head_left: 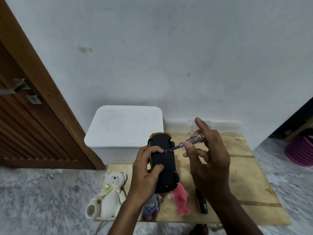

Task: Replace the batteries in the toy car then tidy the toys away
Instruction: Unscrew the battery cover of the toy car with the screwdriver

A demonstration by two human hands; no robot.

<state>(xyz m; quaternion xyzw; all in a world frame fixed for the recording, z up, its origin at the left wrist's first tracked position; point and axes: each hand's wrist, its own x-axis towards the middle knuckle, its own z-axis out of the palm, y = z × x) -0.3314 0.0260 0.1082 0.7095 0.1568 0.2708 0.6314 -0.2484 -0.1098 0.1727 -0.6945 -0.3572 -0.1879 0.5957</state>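
Note:
The toy car is upside down, its black underside facing me, with gold trim at the far end. My left hand grips it from the left, thumb and fingers curled over the underside. My right hand pinches a clear-handled screwdriver, whose tip touches the car's underside near my left index finger. Both hands hover above a plywood board on the floor. A pack of black batteries lies on the board beneath my right wrist.
A white teddy bear lies at the board's left edge. A grey-blue plush and a pink plush lie below the car. A white lidded bin stands against the wall, a brown door at left, a purple basket at right.

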